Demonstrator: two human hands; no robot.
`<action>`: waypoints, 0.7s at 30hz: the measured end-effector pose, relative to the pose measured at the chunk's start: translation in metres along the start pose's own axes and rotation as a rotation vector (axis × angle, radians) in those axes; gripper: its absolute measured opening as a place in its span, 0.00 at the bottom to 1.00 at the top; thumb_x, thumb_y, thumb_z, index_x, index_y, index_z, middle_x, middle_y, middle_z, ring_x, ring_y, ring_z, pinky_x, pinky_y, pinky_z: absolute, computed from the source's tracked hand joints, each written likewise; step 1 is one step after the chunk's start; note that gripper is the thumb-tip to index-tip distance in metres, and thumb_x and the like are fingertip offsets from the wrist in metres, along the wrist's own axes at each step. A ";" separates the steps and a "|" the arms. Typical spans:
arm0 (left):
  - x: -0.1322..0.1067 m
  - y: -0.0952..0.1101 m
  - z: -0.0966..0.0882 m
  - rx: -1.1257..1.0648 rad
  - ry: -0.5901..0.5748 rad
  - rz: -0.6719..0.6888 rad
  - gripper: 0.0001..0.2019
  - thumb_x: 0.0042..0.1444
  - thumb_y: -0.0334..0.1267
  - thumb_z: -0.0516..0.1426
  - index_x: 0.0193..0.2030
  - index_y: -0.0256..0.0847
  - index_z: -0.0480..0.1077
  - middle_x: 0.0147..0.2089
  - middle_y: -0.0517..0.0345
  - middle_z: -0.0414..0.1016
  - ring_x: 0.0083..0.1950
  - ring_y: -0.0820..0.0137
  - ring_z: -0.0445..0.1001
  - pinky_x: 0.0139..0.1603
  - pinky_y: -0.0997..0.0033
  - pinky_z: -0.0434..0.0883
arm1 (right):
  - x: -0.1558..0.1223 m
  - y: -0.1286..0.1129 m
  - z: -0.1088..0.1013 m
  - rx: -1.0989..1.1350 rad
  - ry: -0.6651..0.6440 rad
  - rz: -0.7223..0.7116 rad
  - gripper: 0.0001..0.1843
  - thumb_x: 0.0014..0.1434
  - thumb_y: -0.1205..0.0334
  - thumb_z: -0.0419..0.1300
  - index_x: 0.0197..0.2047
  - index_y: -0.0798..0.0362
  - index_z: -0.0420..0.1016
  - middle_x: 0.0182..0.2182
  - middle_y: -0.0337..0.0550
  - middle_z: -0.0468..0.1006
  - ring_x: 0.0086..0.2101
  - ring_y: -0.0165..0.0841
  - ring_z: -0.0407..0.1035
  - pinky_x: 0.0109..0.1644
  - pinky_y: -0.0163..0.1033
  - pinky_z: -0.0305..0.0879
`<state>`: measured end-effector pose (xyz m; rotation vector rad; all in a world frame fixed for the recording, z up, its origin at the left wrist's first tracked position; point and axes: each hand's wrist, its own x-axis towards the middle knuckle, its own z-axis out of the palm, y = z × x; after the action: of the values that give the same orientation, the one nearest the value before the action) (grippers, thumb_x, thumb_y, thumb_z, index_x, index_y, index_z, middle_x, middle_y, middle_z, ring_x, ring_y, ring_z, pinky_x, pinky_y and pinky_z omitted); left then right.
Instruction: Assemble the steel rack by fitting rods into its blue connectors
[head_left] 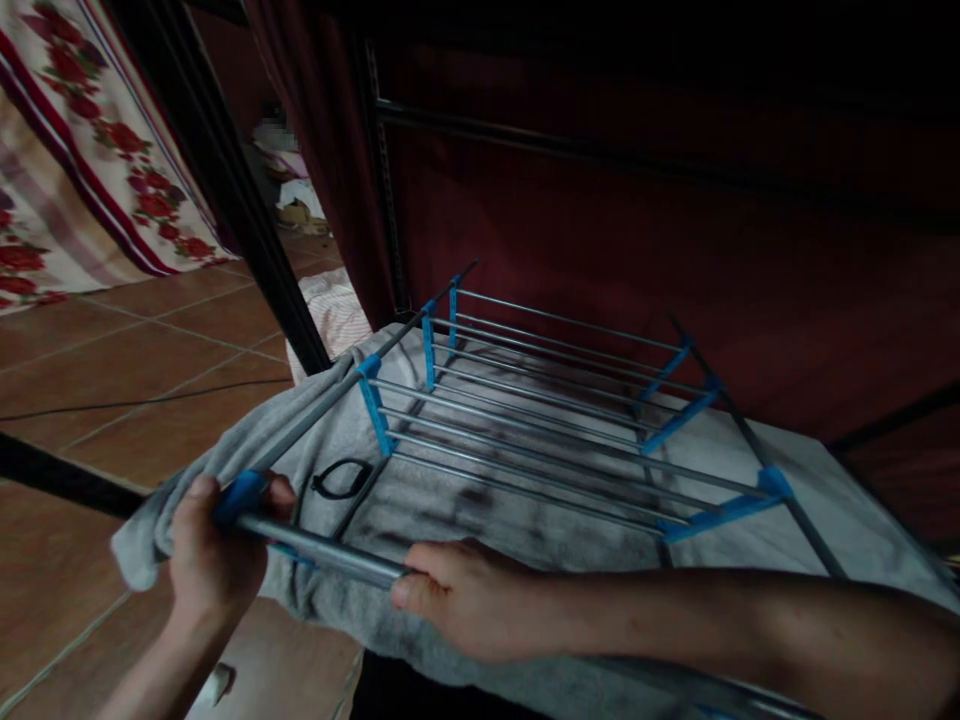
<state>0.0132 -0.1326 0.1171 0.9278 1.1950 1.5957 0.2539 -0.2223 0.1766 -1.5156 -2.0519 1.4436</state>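
Head view: a dark red fabric curtain (585, 230) hangs behind the work area. In front of it, a grey fleecy blanket (450, 515) carries the task item, a folding rack of grey metal tubes with blue plastic brackets (525, 425). The rack is spread flat over the blanket, its far end toward the curtain. Whether every part of the rack touches the blanket cannot be determined.

Orientation: the two side rails run away from the person and draw closer together in the view; the thin crossbars run left to right between them. The grey metal end tube (330, 550) forms the near edge. It runs rightward and toward the viewer from the left corner, and passes behind the right forearm.

Hands: the right hand (480, 595) is closed around the end tube, with no visible gap. The left hand (214, 550) is curled around the blue plastic corner joint (241, 492), thumb on the near side, fingertips showing on the far side.

Pose: the right forearm extends almost level from the right edge. The left forearm rises steeply from the bottom edge.

Smallest item: a thin black loop (343, 462) lies on the blanket, near the left rail.
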 end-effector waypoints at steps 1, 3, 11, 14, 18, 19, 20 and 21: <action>-0.002 0.002 0.000 -0.019 -0.024 -0.004 0.21 0.58 0.51 0.52 0.20 0.43 0.70 0.20 0.55 0.70 0.25 0.63 0.67 0.24 0.64 0.68 | -0.001 0.000 -0.001 0.027 -0.012 -0.025 0.14 0.64 0.52 0.51 0.31 0.52 0.64 0.24 0.34 0.63 0.26 0.26 0.59 0.26 0.32 0.50; -0.003 0.005 -0.004 -0.052 -0.102 -0.015 0.22 0.59 0.54 0.53 0.22 0.42 0.72 0.22 0.54 0.71 0.27 0.64 0.68 0.28 0.66 0.71 | -0.003 0.002 -0.007 0.113 -0.059 -0.089 0.17 0.67 0.50 0.48 0.32 0.52 0.64 0.25 0.34 0.66 0.27 0.26 0.62 0.29 0.32 0.55; 0.042 -0.013 -0.038 -0.143 -0.273 -0.277 0.21 0.54 0.56 0.59 0.37 0.37 0.75 0.33 0.50 0.77 0.32 0.64 0.73 0.31 0.67 0.76 | 0.012 0.092 -0.026 -0.006 0.194 0.095 0.12 0.63 0.64 0.52 0.46 0.54 0.72 0.45 0.46 0.74 0.46 0.35 0.69 0.52 0.40 0.65; 0.063 -0.040 -0.031 0.010 -0.352 -0.230 0.18 0.52 0.48 0.62 0.43 0.37 0.74 0.44 0.46 0.78 0.44 0.60 0.77 0.41 0.65 0.77 | 0.031 0.135 -0.019 -0.316 0.292 0.089 0.22 0.57 0.72 0.52 0.55 0.56 0.70 0.55 0.52 0.69 0.55 0.38 0.64 0.62 0.44 0.60; 0.087 -0.080 -0.003 0.295 -0.435 -0.139 0.21 0.47 0.39 0.64 0.50 0.39 0.72 0.49 0.48 0.77 0.53 0.58 0.74 0.53 0.59 0.74 | 0.061 0.158 -0.006 -0.563 0.306 -0.005 0.30 0.58 0.75 0.48 0.64 0.58 0.63 0.64 0.54 0.61 0.62 0.38 0.56 0.67 0.44 0.54; 0.094 -0.089 0.002 0.355 -0.459 -0.113 0.22 0.46 0.38 0.64 0.50 0.39 0.72 0.49 0.48 0.77 0.53 0.58 0.74 0.56 0.58 0.73 | 0.069 0.161 -0.003 -0.593 0.302 -0.007 0.31 0.58 0.75 0.47 0.65 0.59 0.61 0.65 0.54 0.60 0.63 0.39 0.54 0.68 0.45 0.53; 0.101 -0.097 0.006 0.409 -0.481 -0.081 0.22 0.46 0.38 0.64 0.51 0.39 0.72 0.50 0.47 0.77 0.53 0.58 0.74 0.58 0.56 0.71 | 0.076 0.164 0.001 -0.619 0.299 -0.001 0.32 0.59 0.74 0.47 0.67 0.60 0.59 0.65 0.55 0.59 0.64 0.39 0.53 0.68 0.46 0.53; 0.107 -0.105 0.008 0.458 -0.494 -0.047 0.22 0.46 0.38 0.64 0.50 0.39 0.72 0.50 0.47 0.77 0.53 0.57 0.74 0.59 0.55 0.70 | 0.083 0.167 0.004 -0.642 0.301 0.008 0.33 0.59 0.74 0.47 0.68 0.60 0.57 0.66 0.56 0.58 0.65 0.40 0.52 0.68 0.47 0.53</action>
<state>0.0112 -0.0162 0.0223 1.4712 1.2242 0.9768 0.3171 -0.1582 0.0130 -1.8104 -2.4220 0.5071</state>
